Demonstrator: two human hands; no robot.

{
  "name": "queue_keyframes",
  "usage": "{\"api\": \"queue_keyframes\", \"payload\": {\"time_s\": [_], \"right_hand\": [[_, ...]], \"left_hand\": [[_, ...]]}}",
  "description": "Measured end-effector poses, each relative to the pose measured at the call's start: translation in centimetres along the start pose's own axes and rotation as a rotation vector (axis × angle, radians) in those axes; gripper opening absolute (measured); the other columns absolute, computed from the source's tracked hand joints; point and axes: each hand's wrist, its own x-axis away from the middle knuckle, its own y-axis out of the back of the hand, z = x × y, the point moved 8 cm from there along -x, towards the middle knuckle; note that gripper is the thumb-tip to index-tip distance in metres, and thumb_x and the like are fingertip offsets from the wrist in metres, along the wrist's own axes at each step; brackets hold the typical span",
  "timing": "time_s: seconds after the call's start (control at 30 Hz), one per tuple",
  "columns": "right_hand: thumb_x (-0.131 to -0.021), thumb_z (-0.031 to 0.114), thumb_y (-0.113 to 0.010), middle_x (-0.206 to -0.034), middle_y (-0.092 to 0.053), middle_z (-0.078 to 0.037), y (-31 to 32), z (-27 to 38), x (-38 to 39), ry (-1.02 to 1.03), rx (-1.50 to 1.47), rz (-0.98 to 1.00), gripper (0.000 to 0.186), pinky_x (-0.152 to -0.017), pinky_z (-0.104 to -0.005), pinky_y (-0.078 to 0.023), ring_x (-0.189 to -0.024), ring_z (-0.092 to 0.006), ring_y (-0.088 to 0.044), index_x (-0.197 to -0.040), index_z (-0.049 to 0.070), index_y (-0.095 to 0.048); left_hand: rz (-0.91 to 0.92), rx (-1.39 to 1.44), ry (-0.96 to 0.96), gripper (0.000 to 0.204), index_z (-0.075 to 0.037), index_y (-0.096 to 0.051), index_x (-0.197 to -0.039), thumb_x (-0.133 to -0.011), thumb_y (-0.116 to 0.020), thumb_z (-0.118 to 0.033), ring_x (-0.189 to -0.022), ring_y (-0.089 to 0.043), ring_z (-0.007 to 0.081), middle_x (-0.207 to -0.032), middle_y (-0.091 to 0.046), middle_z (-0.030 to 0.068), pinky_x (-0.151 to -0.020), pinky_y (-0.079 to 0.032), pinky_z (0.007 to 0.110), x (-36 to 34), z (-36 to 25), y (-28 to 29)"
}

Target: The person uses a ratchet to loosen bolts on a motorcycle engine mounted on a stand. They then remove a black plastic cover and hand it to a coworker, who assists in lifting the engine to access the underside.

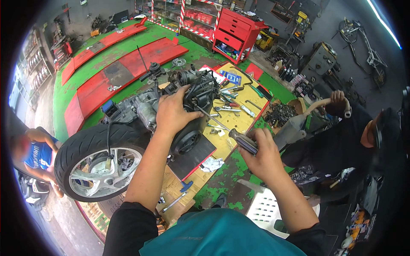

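My right hand [265,154] is closed round the dark handle of a screwdriver [242,141]. Its long shaft slants up and left to a scooter engine [147,112], and the tip meets the engine's side among hoses. My left hand [173,112] rests on top of the engine with thumb and fingers apart. The thumb lies close to the shaft's tip; whether they touch I cannot tell. A wheel with a black tyre [70,150] is attached at the engine's left end. Below my left hand sits a round black cover [186,142].
On the yellow bench [230,121] lie pliers, wrenches and a white rag [212,164]. A blue-handled T-wrench [186,186] lies nearer me. A white plastic chair [261,207] stands below my right arm. At right a co-worker holds an exhaust pipe [294,126]; another person [40,149] is at left.
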Motion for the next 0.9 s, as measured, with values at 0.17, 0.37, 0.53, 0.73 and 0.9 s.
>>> {"api": "queue_keyframes", "payload": {"time_s": [0.17,0.37,0.53,0.73,0.9], "right_hand": [[-0.095,0.03,-0.073,-0.082,-0.062,-0.014,-1.2,0.0,0.5,-0.066,0.114,0.078,0.034,-0.066,-0.0459,-0.054,-0.072,-0.0391,-0.065,-0.116,0.005,-0.065],[-0.102,0.038,-0.07,-0.082,-0.062,-0.006,-5.0,-3.9,1.7,-0.785,-0.699,0.472,0.046,-0.059,-0.0401,-0.051,-0.064,-0.0233,-0.059,-0.135,0.007,-0.058],[-0.091,0.02,-0.079,-0.106,-0.066,-0.021,-2.9,-1.5,0.6,-0.27,-0.254,0.178,0.043,-0.079,-0.049,-0.054,-0.086,-0.0331,-0.065,-0.121,-0.002,-0.057],[-0.093,0.018,-0.075,-0.099,-0.064,-0.02,-0.5,1.9,1.0,0.076,0.211,-0.115,0.027,-0.071,-0.0473,-0.053,-0.083,-0.0364,-0.067,-0.112,0.0,-0.067],[-0.101,0.026,-0.071,-0.095,-0.064,-0.017,-2.6,-1.9,0.5,-0.65,-0.505,0.185,0.039,-0.063,-0.043,-0.053,-0.07,-0.0311,-0.066,-0.123,-0.003,-0.059]], "left_hand": [[-0.033,-0.005,-0.006,0.077,-0.005,-0.07,-0.131,-0.065,-0.094,-0.035,-0.104,-0.07,0.0415,-0.109,-0.076,0.0219,-0.097,-0.052,0.047,-0.3,0.3,0.0],[-0.026,0.021,-0.004,0.065,-0.004,-0.07,-0.126,-0.069,-0.091,-0.028,-0.103,-0.072,0.0364,-0.108,-0.077,0.0197,-0.096,-0.052,0.045,-0.5,0.5,-0.8],[-0.054,0.008,0.018,0.063,-0.004,-0.07,-0.126,-0.071,-0.09,-0.027,-0.104,-0.071,0.0399,-0.109,-0.076,0.0224,-0.094,-0.054,0.047,-0.4,0.5,-0.6],[-0.04,-0.022,-0.006,0.066,-0.006,-0.067,-0.13,-0.072,-0.088,-0.029,-0.103,-0.071,0.0393,-0.111,-0.076,0.0205,-0.094,-0.053,0.047,-0.2,0.0,-0.5],[-0.126,-0.02,-0.06,0.072,-0.008,-0.065,-0.133,-0.069,-0.089,-0.03,-0.103,-0.071,0.0426,-0.113,-0.075,0.0214,-0.092,-0.056,0.049,0.3,-1.0,0.3]]}}
